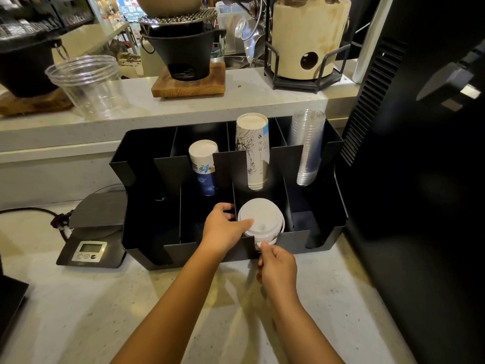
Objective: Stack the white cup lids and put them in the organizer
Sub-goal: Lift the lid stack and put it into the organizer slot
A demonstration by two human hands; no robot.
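A stack of white cup lids (262, 218) sits in a front compartment of the black organizer (147, 179), right of centre. My left hand (224, 228) rests over the divider beside it, thumb lying on the top lid's left edge. My right hand (277, 264) is at the organizer's front wall, fingertips pinched on the bottom of the stack through the front slot. The lower lids are hidden behind the wall and my hands.
The back compartments hold a short blue-printed paper cup stack (203, 166), a taller printed cup stack (253, 151) and clear plastic cups (308, 145). A digital scale (91, 232) sits to the left, a black machine (420, 153) to the right. A raised shelf (183, 106) runs behind.
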